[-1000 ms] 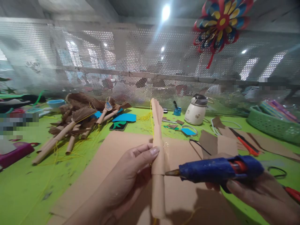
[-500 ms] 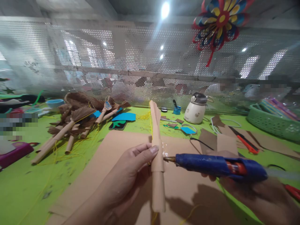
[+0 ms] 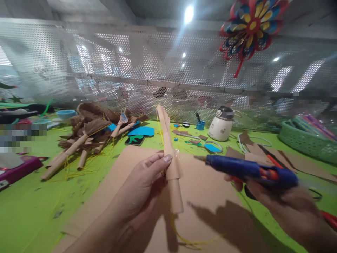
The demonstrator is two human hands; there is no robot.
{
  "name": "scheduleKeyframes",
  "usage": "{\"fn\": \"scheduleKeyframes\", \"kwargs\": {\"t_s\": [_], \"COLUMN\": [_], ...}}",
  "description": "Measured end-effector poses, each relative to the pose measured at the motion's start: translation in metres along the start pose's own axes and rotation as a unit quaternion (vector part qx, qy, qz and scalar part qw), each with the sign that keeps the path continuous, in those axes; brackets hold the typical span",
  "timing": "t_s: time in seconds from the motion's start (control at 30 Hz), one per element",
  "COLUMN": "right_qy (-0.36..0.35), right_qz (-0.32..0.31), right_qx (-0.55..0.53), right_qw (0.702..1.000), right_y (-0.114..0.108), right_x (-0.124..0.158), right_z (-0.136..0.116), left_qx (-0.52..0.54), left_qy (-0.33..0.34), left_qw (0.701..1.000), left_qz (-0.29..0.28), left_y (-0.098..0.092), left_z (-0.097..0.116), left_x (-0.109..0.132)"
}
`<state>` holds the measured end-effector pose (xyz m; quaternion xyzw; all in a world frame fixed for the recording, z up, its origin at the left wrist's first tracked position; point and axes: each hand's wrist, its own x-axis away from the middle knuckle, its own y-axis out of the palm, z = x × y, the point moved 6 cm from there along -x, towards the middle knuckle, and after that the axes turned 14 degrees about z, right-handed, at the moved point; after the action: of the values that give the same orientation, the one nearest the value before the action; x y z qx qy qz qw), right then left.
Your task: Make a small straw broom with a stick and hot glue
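My left hand (image 3: 142,186) is closed round a rolled tan paper broom (image 3: 170,158), held upright and tilted a little left, with a yellow string (image 3: 184,235) trailing from its lower end. My right hand (image 3: 279,203) grips a blue hot glue gun (image 3: 250,170). Its metal nozzle points left and sits a short way to the right of the broom, not touching it. Both are above a large brown cardboard sheet (image 3: 210,211) on the green table (image 3: 31,207).
A pile of finished paper brooms (image 3: 84,140) lies at the back left. A white kettle-like jar (image 3: 221,123), a small blue cup (image 3: 200,124), a green basket (image 3: 308,140), cardboard scraps, an orange cutter (image 3: 271,158) and a magenta case (image 3: 18,168) lie around. A paper pinwheel (image 3: 250,28) hangs on the mesh wall.
The glue gun's nozzle has pulled back to the right, away from the broom. The broom has tilted left and risen slightly.
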<state>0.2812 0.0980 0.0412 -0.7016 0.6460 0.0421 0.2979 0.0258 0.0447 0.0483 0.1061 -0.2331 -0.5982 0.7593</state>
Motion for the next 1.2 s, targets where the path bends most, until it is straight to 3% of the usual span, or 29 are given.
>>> {"fn": "scheduleKeyframes", "kwargs": {"t_s": [0.13,0.27,0.47,0.63,0.77,0.9,1.07,1.2], "right_qy": [-0.118,-0.208,-0.194,-0.203,-0.225,-0.198,-0.211,-0.222], "right_qz": [0.093,0.070,0.035,-0.014,-0.047,-0.071,-0.005,0.013], "right_qx": [0.126,0.189,0.234,0.244,0.243,0.254,0.270,0.146], "right_qw": [0.981,0.957,0.952,0.948,0.943,0.944,0.939,0.964], "right_y": [0.022,0.045,0.060,0.071,0.072,0.066,0.056,0.067], "right_x": [-0.009,-0.016,-0.032,-0.034,-0.032,-0.033,-0.020,-0.001], "right_z": [-0.014,-0.006,0.021,0.027,0.028,0.030,-0.003,-0.048], "left_qx": [-0.015,-0.028,-0.035,-0.032,-0.022,-0.011,-0.006,0.019], "left_qy": [0.027,0.054,0.083,0.103,0.117,0.106,0.094,0.102], "left_qw": [0.999,0.998,0.995,0.994,0.993,0.994,0.995,0.994], "left_qz": [0.010,0.010,0.031,0.010,-0.013,-0.030,-0.027,-0.033], "left_y": [0.000,0.001,-0.001,-0.001,-0.001,-0.002,-0.001,0.002], "left_z": [0.001,0.001,0.000,-0.006,-0.011,-0.018,-0.017,-0.010], "left_x": [-0.001,-0.003,-0.006,-0.009,-0.016,-0.026,-0.024,-0.020]}}
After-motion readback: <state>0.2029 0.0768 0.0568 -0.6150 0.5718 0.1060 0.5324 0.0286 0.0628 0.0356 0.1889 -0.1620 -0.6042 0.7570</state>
